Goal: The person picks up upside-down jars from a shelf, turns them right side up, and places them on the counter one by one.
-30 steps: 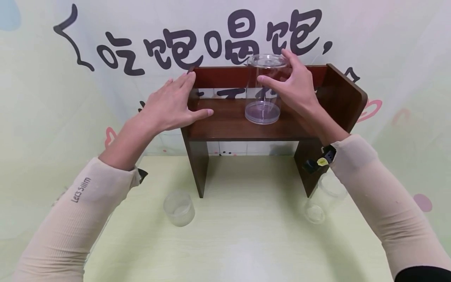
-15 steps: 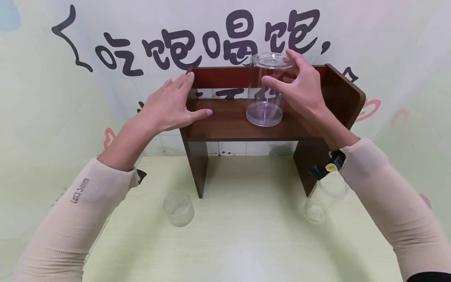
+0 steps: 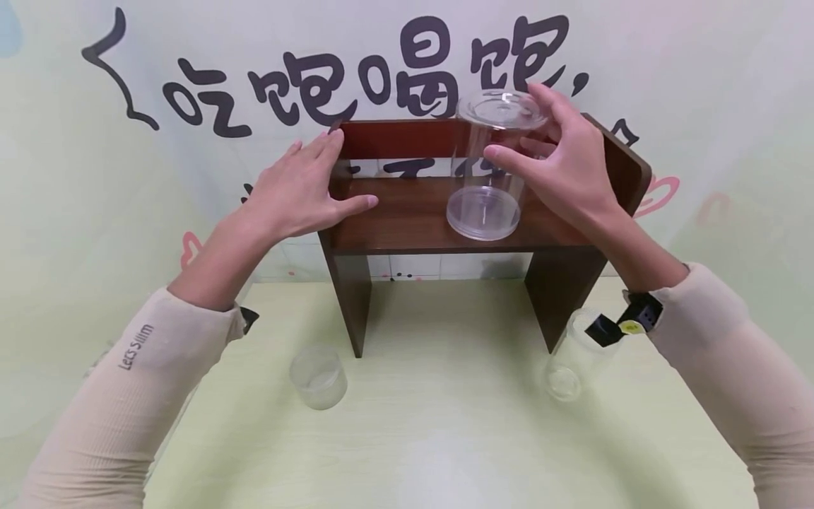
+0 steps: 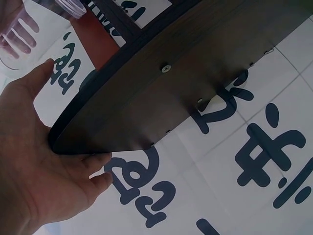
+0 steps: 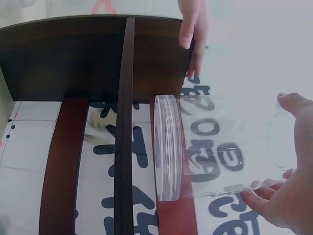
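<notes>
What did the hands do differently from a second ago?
The right hand slid the tall clear plastic jar toward the front edge of the dark wooden shelf, gripping it throughout. The left hand stayed pressed against the shelf's side.

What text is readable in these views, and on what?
"吃饱喝饱," in big dark brush characters on the wall backdrop.
"Lets Slim" in small dark letters on the left sleeve.
Yellow round tag on the right wristband: too small to read.
Both wrist views show only cropped parts of the same wall characters.
</notes>
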Demonstrator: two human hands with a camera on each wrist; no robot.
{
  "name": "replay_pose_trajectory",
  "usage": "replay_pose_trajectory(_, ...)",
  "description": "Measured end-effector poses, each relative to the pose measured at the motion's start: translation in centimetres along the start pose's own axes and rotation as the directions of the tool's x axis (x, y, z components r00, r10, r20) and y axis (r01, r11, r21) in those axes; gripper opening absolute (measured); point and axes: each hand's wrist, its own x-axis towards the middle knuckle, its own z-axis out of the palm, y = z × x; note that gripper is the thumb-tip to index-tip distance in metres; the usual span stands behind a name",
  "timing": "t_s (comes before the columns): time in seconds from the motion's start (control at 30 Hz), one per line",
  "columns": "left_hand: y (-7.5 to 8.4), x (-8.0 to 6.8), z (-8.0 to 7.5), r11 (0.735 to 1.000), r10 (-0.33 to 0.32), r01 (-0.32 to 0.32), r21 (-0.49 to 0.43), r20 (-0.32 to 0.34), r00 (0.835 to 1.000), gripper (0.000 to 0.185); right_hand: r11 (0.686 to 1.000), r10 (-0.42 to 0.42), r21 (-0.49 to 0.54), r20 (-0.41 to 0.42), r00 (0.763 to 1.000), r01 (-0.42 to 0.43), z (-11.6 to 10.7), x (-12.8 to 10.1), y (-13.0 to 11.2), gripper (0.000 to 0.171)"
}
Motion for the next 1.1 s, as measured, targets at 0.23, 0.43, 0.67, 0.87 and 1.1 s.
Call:
replay_pose_trajectory(0.23, -0.1, 0.0, 0.1, 1.000, 0.003, -0.003, -0.008, -0.014, 1.000, 0.115, 0.997, -0.072, 0.013, -0.009, 0.997, 0.072, -1.1, -2.0, -1.0, 0.087)
replay_pose_trajectory(0.43, -0.2, 0.0, 0.2, 1.000, 0.016, -0.016, -0.006, -0.031, 0.999, 0.113, 0.998, -0.061, 0.027, 0.009, 0.998, 0.061, -1.9, -4.0, -1.5, 0.090)
replay_pose_trajectory(0.67, -0.2, -0.1, 0.3, 1.000, 0.020, -0.020, -0.011, -0.043, 0.999, 0.111, 0.998, -0.055, 0.016, 0.016, 0.998, 0.055, -2.6, -6.2, -1.8, 0.090)
replay_pose_trajectory(0.87, -0.2, 0.0, 0.5, 1.000, 0.024, -0.025, -0.014, -0.065, 0.998, 0.110, 0.998, -0.057, 0.030, 0.038, 0.998, 0.056, -2.9, -7.9, -1.7, 0.091)
replay_pose_trajectory(1.1, -0.3, 0.0, 0.8, 1.000, 0.015, -0.018, -0.024, -0.113, 0.993, 0.104, 0.995, -0.086, 0.056, 0.036, 0.996, 0.084, -2.5, -9.7, -1.0, 0.091)
